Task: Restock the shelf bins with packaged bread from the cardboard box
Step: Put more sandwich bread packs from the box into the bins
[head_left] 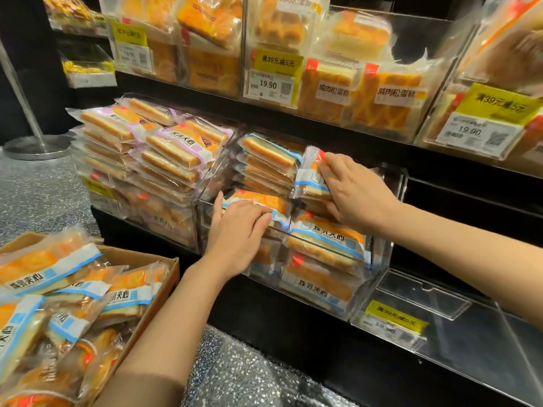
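A clear acrylic shelf bin (379, 248) on the lower shelf holds several blue-banded bread packs. My left hand (238, 230) lies over one flat bread pack (264, 201) at the bin's front left, fingers curled on its top. My right hand (355, 192) grips a second blue-banded pack (308, 174), which stands tilted on edge at the bin's right side, thumb below and fingers on its face. The cardboard box (167, 277) sits on the floor at lower left, filled with several of the same packs.
A neighbouring bin (164, 160) to the left is piled with purple-banded packs. An acrylic bin (458, 324) with a yellow price tag sits to the right. The upper shelf carries bins of other cakes. A metal post base (35, 146) stands on the speckled floor at left.
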Tool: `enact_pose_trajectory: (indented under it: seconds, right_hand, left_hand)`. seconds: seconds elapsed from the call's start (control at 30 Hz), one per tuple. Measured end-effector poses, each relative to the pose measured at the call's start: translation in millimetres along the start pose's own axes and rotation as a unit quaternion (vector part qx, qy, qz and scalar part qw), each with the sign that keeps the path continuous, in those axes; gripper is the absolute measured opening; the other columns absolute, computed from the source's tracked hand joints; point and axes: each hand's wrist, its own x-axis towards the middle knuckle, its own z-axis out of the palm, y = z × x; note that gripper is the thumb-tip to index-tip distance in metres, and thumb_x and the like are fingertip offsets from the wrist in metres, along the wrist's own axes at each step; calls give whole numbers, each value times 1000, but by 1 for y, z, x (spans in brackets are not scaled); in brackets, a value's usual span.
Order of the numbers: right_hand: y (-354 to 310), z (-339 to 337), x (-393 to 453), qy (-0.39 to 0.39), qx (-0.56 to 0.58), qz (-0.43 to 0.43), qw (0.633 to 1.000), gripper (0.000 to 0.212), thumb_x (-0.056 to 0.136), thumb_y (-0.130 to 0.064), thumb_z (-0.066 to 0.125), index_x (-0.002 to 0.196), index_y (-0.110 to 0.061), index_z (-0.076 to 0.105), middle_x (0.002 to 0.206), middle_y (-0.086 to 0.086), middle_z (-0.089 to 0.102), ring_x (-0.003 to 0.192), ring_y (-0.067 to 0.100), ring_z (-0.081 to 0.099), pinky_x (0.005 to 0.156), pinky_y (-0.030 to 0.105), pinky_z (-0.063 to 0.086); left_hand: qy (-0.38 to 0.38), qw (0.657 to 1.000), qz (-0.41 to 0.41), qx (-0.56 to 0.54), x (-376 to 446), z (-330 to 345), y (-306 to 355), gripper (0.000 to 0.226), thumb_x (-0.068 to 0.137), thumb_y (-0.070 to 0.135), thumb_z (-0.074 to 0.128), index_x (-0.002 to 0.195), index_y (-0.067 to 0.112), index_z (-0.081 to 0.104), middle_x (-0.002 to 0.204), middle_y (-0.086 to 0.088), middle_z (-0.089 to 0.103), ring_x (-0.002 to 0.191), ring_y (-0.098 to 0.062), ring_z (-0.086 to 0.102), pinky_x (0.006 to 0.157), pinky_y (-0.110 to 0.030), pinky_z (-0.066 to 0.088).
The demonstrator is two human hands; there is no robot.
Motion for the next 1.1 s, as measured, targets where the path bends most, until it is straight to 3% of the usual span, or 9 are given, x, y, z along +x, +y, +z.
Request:
enact_pose_trajectory:
  seconds: [0.2, 0.3, 0.47, 0.53, 0.63, 0.73, 0.8, 0.93, 1.1]
  right_hand:
    - [-17, 12, -6, -37, 39, 68, 996, 65, 95, -22, 37, 152, -9, 6, 153, 19, 22, 141, 32, 22, 115, 46, 19]
    - [-20, 13, -3, -29, 28, 81, 996, 60, 98, -18, 32, 151, -5, 8, 158, 21, 6, 147, 33, 8, 117, 45, 14]
    - [0, 11, 8, 100, 5, -3, 995, 63, 85, 0, 57, 143, 4, 35, 140, 30, 43, 127, 41, 46, 100, 47, 43]
    - [11, 25, 18, 128, -17, -88, 988, 68, 77, 3, 65, 140, 2, 42, 135, 30, 49, 124, 42, 50, 104, 47, 39]
    - [28, 39, 31, 101, -55, -158, 981, 65, 85, -6, 59, 146, -5, 34, 145, 25, 40, 135, 37, 39, 111, 43, 23]
    - [34, 52, 35, 65, -81, -142, 984, 60, 100, -40, 30, 151, -12, 17, 154, 16, 28, 145, 28, 20, 120, 39, 5]
    - [33, 54, 35, 59, -93, -137, 984, 77, 95, -61, 20, 152, -11, 14, 156, 16, 21, 147, 27, 14, 119, 41, 4]
    - [33, 48, 36, 133, -128, -194, 964, 70, 95, -53, 23, 154, -18, 9, 159, 17, 8, 147, 28, 4, 120, 44, 1]
    - [36, 49, 42, 125, -172, -237, 948, 63, 98, -43, 23, 153, -20, 4, 159, 9, -1, 147, 25, -7, 120, 46, 0]
  left_hand:
    - [9, 1000, 6, 11, -2, 1, -2, 35, 101, 33, 32, 110, 30, 66, 111, 15, 63, 117, -5, 48, 114, -31, -12]
    - [17, 1000, -3, 10, -3, 3, 0, 34, 101, 34, 33, 109, 30, 66, 111, 15, 62, 116, -5, 47, 114, -30, -12]
    - [17, 1000, -5, 4, -2, 4, -1, 34, 101, 34, 33, 107, 31, 66, 110, 17, 62, 115, -4, 46, 114, -29, -13]
    - [18, 1000, -7, 7, -2, 5, -2, 34, 101, 33, 33, 107, 31, 66, 110, 17, 62, 115, -4, 46, 114, -30, -13]
    - [22, 1000, -9, 8, -2, 6, -2, 34, 101, 33, 33, 108, 30, 66, 110, 16, 62, 115, -4, 46, 114, -30, -13]
    - [20, 1000, -7, 8, -2, 6, -2, 35, 101, 34, 32, 109, 30, 66, 111, 16, 62, 116, -4, 46, 114, -28, -14]
    - [21, 1000, -6, 8, -2, 6, -2, 35, 101, 35, 32, 108, 30, 66, 111, 16, 62, 116, -4, 46, 114, -29, -14]
    - [19, 1000, -4, 10, -2, 6, -2, 34, 102, 34, 32, 108, 30, 66, 112, 16, 62, 116, -4, 46, 114, -30, -13]
    - [16, 1000, 3, 10, -2, 3, -1, 36, 102, 35, 31, 110, 31, 65, 112, 16, 62, 117, -3, 45, 114, -29, -15]
